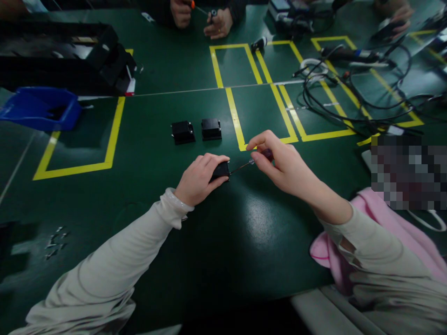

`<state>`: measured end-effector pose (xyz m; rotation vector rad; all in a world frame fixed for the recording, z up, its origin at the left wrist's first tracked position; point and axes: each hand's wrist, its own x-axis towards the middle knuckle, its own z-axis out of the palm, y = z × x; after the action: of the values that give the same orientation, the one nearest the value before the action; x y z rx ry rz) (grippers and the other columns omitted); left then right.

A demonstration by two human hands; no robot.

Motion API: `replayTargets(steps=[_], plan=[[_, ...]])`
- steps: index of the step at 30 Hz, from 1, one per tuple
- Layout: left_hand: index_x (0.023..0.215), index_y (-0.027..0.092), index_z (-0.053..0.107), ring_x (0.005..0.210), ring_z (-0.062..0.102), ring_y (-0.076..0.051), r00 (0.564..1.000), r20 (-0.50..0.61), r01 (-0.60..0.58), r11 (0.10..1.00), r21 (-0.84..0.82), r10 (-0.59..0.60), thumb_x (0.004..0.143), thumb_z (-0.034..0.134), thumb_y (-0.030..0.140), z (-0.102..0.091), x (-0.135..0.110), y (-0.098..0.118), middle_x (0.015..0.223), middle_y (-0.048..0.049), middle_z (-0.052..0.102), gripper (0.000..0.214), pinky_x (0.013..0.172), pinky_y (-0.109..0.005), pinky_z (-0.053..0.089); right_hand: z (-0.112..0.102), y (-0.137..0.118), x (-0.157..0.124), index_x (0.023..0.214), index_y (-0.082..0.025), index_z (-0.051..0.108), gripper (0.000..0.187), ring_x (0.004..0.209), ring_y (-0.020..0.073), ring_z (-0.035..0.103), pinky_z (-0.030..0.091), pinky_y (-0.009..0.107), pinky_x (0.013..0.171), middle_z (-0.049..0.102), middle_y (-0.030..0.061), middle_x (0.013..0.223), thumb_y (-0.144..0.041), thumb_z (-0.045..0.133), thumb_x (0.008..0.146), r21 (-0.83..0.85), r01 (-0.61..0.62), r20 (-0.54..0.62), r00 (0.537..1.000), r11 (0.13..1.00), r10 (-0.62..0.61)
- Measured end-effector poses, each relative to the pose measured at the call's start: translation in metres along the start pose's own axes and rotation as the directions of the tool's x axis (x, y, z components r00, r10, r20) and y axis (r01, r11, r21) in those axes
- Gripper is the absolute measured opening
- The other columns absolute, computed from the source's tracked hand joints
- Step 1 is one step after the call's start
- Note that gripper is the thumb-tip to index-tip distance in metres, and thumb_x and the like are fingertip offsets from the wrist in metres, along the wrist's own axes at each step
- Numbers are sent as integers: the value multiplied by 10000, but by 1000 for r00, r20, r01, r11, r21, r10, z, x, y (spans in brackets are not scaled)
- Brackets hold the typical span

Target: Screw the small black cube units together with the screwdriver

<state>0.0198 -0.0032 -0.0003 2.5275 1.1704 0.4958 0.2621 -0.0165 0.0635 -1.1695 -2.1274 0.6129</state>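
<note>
- where's the black block [220, 171]?
- mid-frame on the green table [258, 274], under the left hand [200, 179]. thumb and fingers pinch its sides, probably to stop it turning.
- and the right hand [279, 163]?
- just right of center, pinching the screwdriver [251, 162] by its handle. the tip seems to meet the block's right end, so that light hold likely suits twisting.
- the two similar blocks [211, 128]?
- just above the left hand, side by side but apart, perhaps kept within easy reach.
</note>
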Motion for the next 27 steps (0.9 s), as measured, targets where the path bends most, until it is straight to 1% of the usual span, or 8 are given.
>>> replayTargets(steps=[4, 7, 11, 13, 15, 18, 24, 27], plan=[[1328, 185, 498, 1085, 564, -283, 1000, -7, -8, 1000, -2, 8, 954, 578, 353, 0, 0, 0, 1231, -113, 602, 417, 959, -443, 470, 0, 0, 0, 975, -208, 535, 67, 596, 108, 547, 378, 240, 594, 565, -39, 688, -266, 502, 964, -7, -22, 4, 1000, 1000, 22], [1329, 195, 493, 1084, 566, -280, 1000, -8, -6, 1000, -2, 6, 955, 578, 347, 1, 0, 0, 1231, -109, 602, 413, 957, -439, 472, 0, 0, 1, 898, -209, 531, 131, 605, 113, 557, 363, 242, 582, 587, -26, 685, -311, 502, 976, -22, -32, 3, 999, 999, 32], [1334, 182, 495, 1089, 563, -285, 1000, -6, -8, 1000, 0, 8, 957, 576, 356, 1, 0, -1, 1232, -115, 600, 422, 956, -447, 474, 0, 0, 0, 973, -214, 534, 45, 603, 107, 546, 383, 240, 596, 572, -33, 709, -228, 493, 962, -2, -16, -2, 1000, 1000, 16], [1334, 174, 499, 1083, 563, -286, 1000, -4, -9, 1000, 4, 9, 957, 577, 356, 1, 0, -2, 1229, -118, 601, 426, 951, -447, 476, 0, 0, 0, 1010, -215, 533, 70, 592, 104, 536, 386, 239, 598, 559, -40, 705, -205, 494, 953, 0, -16, -1, 1000, 1000, 16], [1334, 172, 500, 1081, 563, -285, 1000, -3, -11, 1000, 6, 11, 956, 580, 355, 1, 0, -2, 1228, -117, 601, 428, 950, -444, 477, 0, 0, 0, 992, -212, 537, 53, 592, 106, 541, 381, 239, 592, 566, -38, 700, -238, 502, 961, -10, -24, 0, 1000, 1000, 24], [1332, 174, 500, 1081, 564, -286, 1000, -7, -14, 1000, 9, 15, 956, 577, 354, 1, 0, -2, 1223, -116, 602, 424, 953, -445, 475, 0, 0, 0, 922, -206, 539, 122, 592, 111, 552, 366, 240, 575, 587, -27, 691, -308, 504, 977, -27, -29, 5, 1000, 999, 29], [1327, 179, 498, 1076, 562, -284, 1000, -7, -11, 1000, 3, 11, 956, 576, 355, 0, 0, -1, 1220, -117, 600, 418, 947, -441, 475, 0, 0, 0, 1031, -201, 537, 88, 619, 111, 563, 396, 239, 609, 591, -26, 733, -228, 480, 970, -10, -12, -2, 1000, 1000, 12], [1329, 173, 500, 1077, 562, -284, 1000, -7, -9, 1000, 6, 9, 954, 582, 345, 0, 0, 0, 1222, -117, 600, 421, 950, -438, 473, 0, 0, 0, 969, -199, 547, 74, 603, 107, 551, 378, 237, 593, 589, -26, 709, -257, 500, 970, -32, -13, -4, 1000, 999, 12]])
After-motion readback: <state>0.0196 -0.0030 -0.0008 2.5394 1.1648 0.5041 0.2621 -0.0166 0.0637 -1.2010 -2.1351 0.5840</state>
